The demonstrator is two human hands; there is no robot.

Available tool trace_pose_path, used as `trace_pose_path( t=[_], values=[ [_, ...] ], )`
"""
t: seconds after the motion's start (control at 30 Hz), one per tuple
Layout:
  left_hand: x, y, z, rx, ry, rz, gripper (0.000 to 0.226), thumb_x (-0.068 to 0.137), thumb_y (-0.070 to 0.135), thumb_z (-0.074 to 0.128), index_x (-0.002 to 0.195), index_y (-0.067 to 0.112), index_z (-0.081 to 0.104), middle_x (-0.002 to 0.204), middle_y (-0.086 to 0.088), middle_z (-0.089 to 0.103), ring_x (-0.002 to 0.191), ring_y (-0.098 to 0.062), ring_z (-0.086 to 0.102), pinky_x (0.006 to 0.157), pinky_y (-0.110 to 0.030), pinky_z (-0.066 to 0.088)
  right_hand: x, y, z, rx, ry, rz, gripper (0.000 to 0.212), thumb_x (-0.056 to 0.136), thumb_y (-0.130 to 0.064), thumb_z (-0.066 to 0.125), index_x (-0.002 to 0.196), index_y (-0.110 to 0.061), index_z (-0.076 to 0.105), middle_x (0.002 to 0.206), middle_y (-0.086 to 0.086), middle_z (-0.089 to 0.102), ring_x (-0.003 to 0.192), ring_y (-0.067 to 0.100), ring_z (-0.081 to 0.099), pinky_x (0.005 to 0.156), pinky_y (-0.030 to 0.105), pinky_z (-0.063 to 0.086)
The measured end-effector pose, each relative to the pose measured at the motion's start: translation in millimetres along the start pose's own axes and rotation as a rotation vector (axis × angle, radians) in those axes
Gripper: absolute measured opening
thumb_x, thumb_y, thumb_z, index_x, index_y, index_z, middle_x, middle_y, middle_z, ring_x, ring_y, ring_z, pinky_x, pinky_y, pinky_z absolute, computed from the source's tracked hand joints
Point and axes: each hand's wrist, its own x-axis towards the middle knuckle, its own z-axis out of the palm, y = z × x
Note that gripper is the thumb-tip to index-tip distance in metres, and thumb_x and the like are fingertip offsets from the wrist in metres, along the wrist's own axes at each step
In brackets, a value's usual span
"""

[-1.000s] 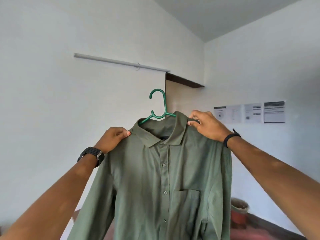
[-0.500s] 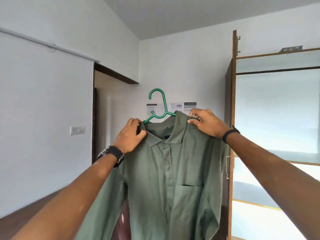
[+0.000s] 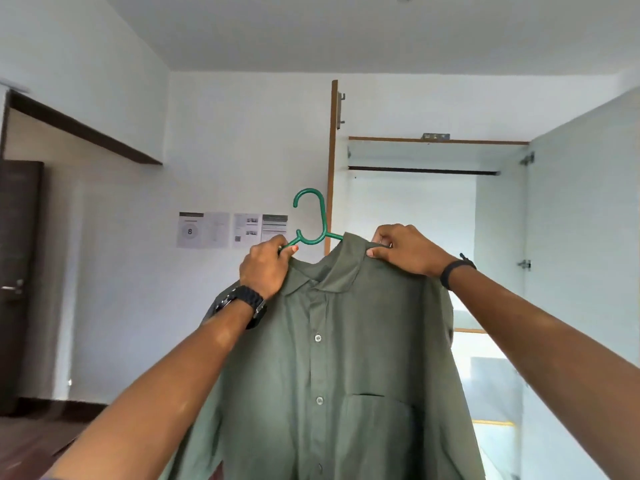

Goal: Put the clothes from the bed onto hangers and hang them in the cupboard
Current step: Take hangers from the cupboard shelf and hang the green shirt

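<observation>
Left forearm: reaches up from the lower left, a black watch (image 3: 239,304) on its wrist.
Right forearm: reaches up from the lower right, a black band (image 3: 455,270) on its wrist.
Green shirt (image 3: 332,375): held up in front of the person, buttoned down the front, chest pocket at lower right, sleeves hanging at both sides; its lower end runs out of the picture.
Left hand (image 3: 265,266): fingers curled round the left arm of the hanger at the shirt's left shoulder, thumb tip on the green plastic.
Right hand (image 3: 403,249): fingers curled, pinching the collar and the right shoulder of the shirt from above.
Green hanger (image 3: 313,220): inside the shirt's neck, its hook upright above the collar, between the two hands; the hook hangs on nothing.
Cupboard (image 3: 415,202): open, behind and to the right of the shirt, with white inside walls and a wooden edge.
Rail (image 3: 422,170): dark bar across the top of the cupboard, above the hook and well apart from it.
Papers (image 3: 232,230): a row of printed sheets on the far white wall, left of the hook.
Dark door (image 3: 17,271): at the far left edge.
</observation>
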Motion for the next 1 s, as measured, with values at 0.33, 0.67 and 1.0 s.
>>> trace_pose_path(
  t=[0.33,0.67,1.0],
  values=[
    [91,69,207,-0.361,-0.147,-0.016,0.013,0.072,0.019,0.082,0.076,0.014,0.07,0.092,-0.005,0.066,0.105,-0.028,0.058,0.084,-0.028,0.045,14,194,-33,-0.047,0.036,0.216,0.019,0.084,-0.031,0.071,0.072,-0.023,0.058,0.079,-0.001,0.061,0.076,0.01,0.053,0.067,0.019,0.04],
    [205,112,408,-0.231,-0.211,0.169,0.017,0.076,0.021,0.078,0.083,0.008,0.069,0.098,-0.008,0.067,0.096,-0.028,0.059,0.068,-0.028,0.038,96,362,-53,0.011,0.046,0.32,0.019,0.083,-0.033,0.072,0.074,-0.018,0.065,0.068,-0.006,0.061,0.061,0.005,0.054,0.062,0.02,0.04],
    [279,145,588,-0.222,-0.127,0.29,0.021,0.079,0.024,0.074,0.093,0.008,0.067,0.111,-0.008,0.058,0.104,-0.028,0.055,0.076,-0.03,0.037,157,542,-41,0.001,0.221,0.336,0.023,0.081,-0.033,0.074,0.076,-0.012,0.065,0.077,0.006,0.062,0.072,0.014,0.055,0.072,0.029,0.041]
  ],
)
